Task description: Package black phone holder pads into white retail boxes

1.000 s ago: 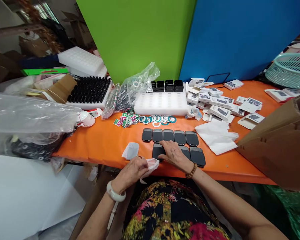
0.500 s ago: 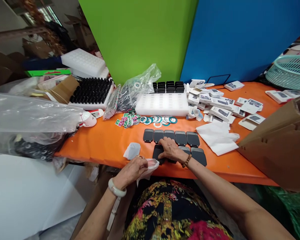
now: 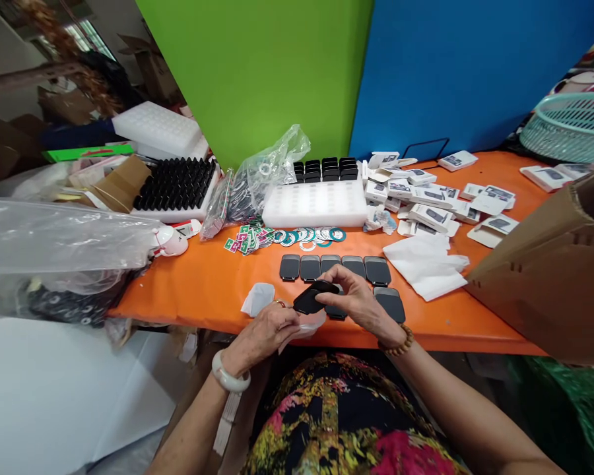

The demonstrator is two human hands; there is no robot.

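My right hand pinches a flat black device with rounded corners, raised off the table and tilted. Just below it, my left hand grips a thin white pouch whose mouth faces the device. The device's lower left edge is close to my left fingertips; whether they touch I cannot tell. Behind my right hand lies a row of similar black devices, and several more sit in a nearer row, such as the one at the right end. Another white pouch rests left of the device.
Round teal-rimmed stickers and green-and-pink cards lie behind the rows, before a white foam tray. White printed boxes pile up at the right. White sheets and a large carton stand nearer on that side.
My right hand has lifted the black device from the near row and brought it left over the pouch. My left hand keeps its hold on the pouch.
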